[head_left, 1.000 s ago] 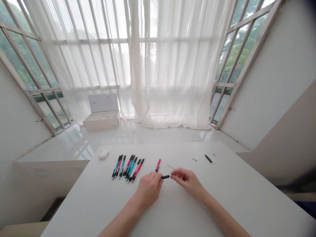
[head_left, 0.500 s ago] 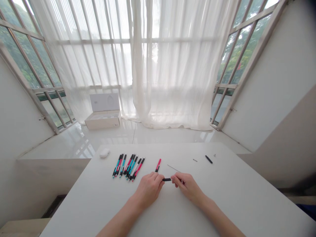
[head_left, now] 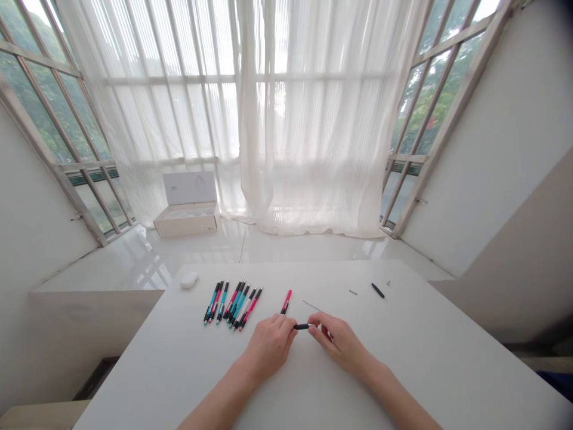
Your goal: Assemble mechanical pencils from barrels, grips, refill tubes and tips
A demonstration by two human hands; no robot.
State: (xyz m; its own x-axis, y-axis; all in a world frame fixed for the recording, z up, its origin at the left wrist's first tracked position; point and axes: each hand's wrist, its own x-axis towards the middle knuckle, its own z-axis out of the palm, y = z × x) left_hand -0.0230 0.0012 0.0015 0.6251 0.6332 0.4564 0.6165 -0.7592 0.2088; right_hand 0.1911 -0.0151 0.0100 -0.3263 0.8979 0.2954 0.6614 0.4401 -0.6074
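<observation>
My left hand point(head_left: 270, 347) and my right hand point(head_left: 340, 344) hold a short black pen barrel point(head_left: 301, 326) between them, over the white table point(head_left: 403, 358). Its silver tip point(head_left: 311, 326) points into my right fingertips. A thin metal rod point(head_left: 312, 306) runs from beside my right fingers, and I cannot tell whether it is held or lying there. Just above my left hand lies a pink and black pen point(head_left: 286, 301). Farther left, several teal, pink and black pens point(head_left: 233, 304) lie side by side.
A white computer mouse point(head_left: 189, 279) sits at the table's far left. A black pen part point(head_left: 378, 290) and small pieces point(head_left: 353, 292) lie at the far right. Beyond the table's far edge, an open white box point(head_left: 188, 206) stands on the glossy floor before curtains.
The black barrel sits slightly nearer me than a second ago, and my hands have closed in around it. The view has shifted slightly.
</observation>
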